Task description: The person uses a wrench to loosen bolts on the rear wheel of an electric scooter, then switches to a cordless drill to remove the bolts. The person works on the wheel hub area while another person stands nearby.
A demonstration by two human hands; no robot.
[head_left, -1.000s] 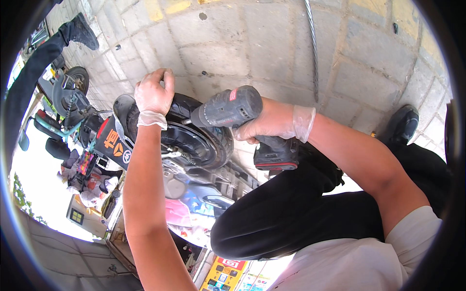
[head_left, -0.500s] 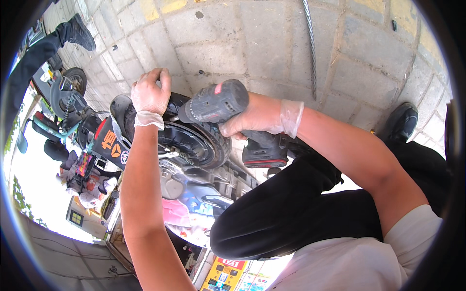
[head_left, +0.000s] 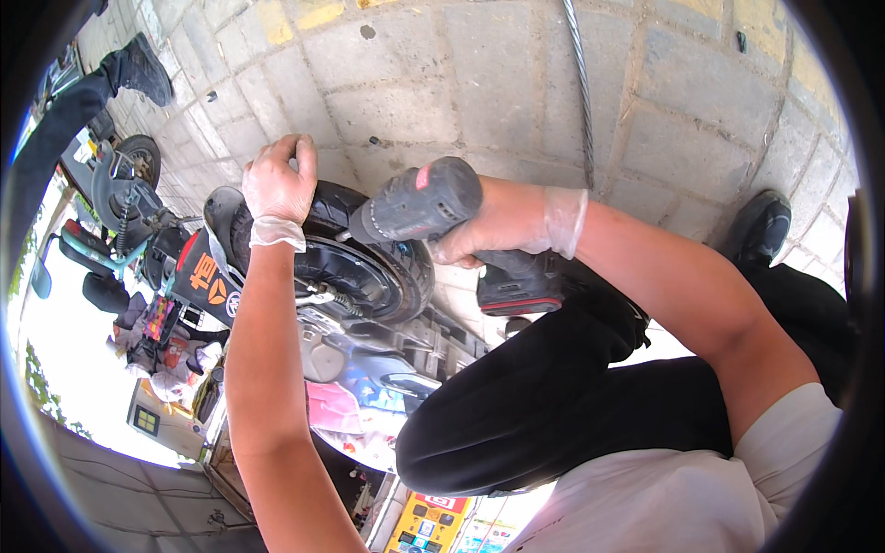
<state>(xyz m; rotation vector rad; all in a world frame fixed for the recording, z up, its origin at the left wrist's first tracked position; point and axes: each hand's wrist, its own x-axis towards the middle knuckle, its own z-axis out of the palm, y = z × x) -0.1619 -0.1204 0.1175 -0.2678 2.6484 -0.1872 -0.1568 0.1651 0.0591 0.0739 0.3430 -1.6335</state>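
Observation:
A scooter lies tipped on its side, its wheel with a black tyre in front of me. My left hand, in a thin clear glove, is closed over the tyre's upper left part by the mudguard; its fingertips are partly hidden. In my right hand, gloved the same way, is a grey and black cordless drill gripped by its handle. The drill's nose points left at the wheel, with a short bit in front of the rim. Whether the bit touches anything, I cannot tell.
A steel cable lies on the paving ahead. Another person's leg and dark shoe are at the far left, near another scooter's wheel. My bent knee is close below the drill.
The drill has moved slightly right, drawing back from the wheel, with my right hand still around it. My left hand stays on the tyre. The view has shifted a little.

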